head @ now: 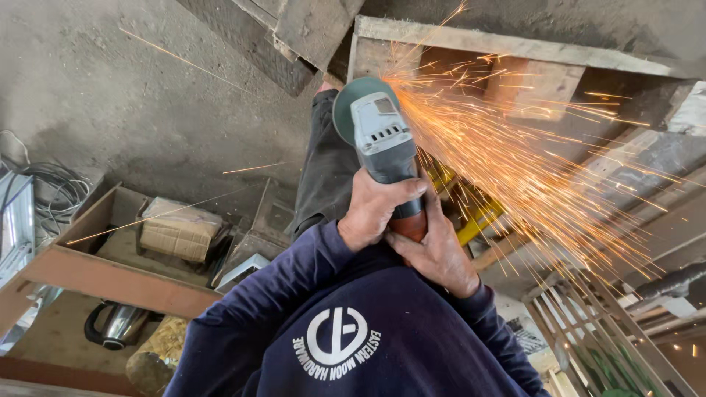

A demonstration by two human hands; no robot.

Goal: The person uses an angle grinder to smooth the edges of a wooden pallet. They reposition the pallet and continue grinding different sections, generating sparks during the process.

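Both my hands hold a grey angle grinder [382, 140] out in front of my navy sweatshirt. My left hand [375, 207] wraps around the grinder's body. Just behind it, my right hand [439, 255] grips the reddish rear end of the tool. The green-guarded disc [347, 110] meets the edge of a rusty metal frame [471, 38]. A dense fan of orange sparks [515, 162] shoots off to the right and downward. My leg in dark trousers [327, 169] stands below the tool.
A concrete floor [147, 95] lies to the left. A wooden shelf frame [103, 276] holds a cardboard package [180, 229], with a steel kettle [118, 325] beneath and cables [51, 187] at far left. A metal grid [596, 323] stands lower right, a yellow object [474, 213] behind the grinder.
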